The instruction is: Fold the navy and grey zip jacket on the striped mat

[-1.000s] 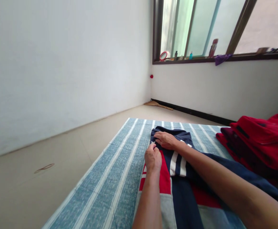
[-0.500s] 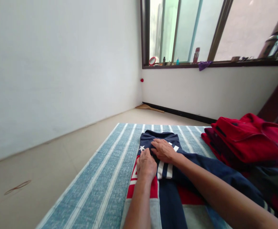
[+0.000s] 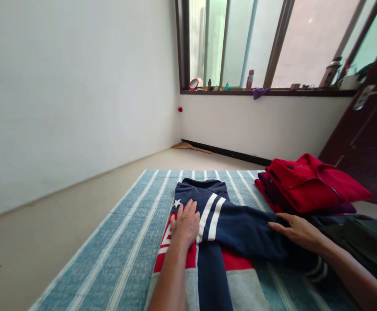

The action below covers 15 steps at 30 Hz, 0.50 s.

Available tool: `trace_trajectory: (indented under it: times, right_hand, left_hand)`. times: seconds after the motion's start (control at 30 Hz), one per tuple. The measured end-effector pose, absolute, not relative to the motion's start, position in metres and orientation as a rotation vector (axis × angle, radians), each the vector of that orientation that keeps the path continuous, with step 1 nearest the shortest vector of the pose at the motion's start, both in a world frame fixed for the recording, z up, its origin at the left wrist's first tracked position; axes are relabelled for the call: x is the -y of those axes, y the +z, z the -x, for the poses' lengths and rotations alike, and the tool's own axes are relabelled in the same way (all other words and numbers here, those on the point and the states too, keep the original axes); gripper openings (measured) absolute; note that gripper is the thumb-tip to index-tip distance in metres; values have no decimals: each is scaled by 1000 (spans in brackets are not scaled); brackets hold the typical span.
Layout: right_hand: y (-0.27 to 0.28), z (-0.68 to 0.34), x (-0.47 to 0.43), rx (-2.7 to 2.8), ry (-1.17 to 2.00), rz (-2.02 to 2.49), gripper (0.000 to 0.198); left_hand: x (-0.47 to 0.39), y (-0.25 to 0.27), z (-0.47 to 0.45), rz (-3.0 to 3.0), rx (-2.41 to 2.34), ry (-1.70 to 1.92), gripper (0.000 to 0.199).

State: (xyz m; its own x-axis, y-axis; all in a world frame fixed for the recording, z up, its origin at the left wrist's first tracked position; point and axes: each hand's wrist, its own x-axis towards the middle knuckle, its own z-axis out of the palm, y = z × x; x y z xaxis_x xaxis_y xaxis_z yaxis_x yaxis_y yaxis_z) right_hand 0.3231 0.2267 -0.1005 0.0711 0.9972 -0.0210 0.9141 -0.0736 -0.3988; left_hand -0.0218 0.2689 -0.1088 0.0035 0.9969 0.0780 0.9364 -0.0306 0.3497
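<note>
A sweatshirt point(image 3: 207, 276) in navy, red and grey lies partly folded, its collar at the far end. Its navy sleeve point(image 3: 246, 226), with two white bands near the shoulder, stretches out to the right. My left hand point(image 3: 186, 222) rests flat on the chest, just below a white star, fingers extended. Over the sleeve's lower part is my right hand point(image 3: 296, 231), its thumb and fingers apart and touching or close to the cloth. The cuff, with pale stripes, lies below my right wrist in shadow.
The sweatshirt is on a blue-and-white striped cloth surface point(image 3: 123, 242). A stack of folded red clothes point(image 3: 318, 181) stands at the right, with dark green clothing point(image 3: 363, 242) in front of it. Beyond are a windowsill with small items point(image 3: 227, 89) and a dark red door point(image 3: 366, 142).
My right hand has moved right, from the sweatshirt's upper chest to its sleeve. My left hand stays on the chest, now flatter. The view has turned a little to the right.
</note>
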Motion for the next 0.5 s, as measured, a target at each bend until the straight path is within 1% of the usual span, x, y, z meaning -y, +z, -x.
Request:
trace_trajectory:
  times: [0.13, 0.2, 0.3, 0.37, 0.43, 0.5]
  right_hand:
    - [-99, -326, -208, 1760, 634, 1960, 71]
    - [-95, -324, -198, 1669, 667, 1934, 76]
    - [-95, -325, -180, 1598, 574, 1976, 85]
    - [-102, -328, -167, 1646, 525, 1982, 86]
    - [-111, -329, -157, 1731, 468, 1954, 85]
    - [-116, -327, -150, 1816, 358, 1928, 79]
  left_hand:
    - [-265, -89, 15, -2105, -2074, 306, 48]
    - [-265, -82, 12, -2202, -2017, 311, 48]
    - [-266, -77, 6, -2318, -1894, 338, 48]
    - [-267, -77, 1, -2354, -1835, 314, 49]
    - [-268, -80, -3, -2359, -1798, 248, 49]
    - [-269, -85, -4, -2356, -1780, 172, 50]
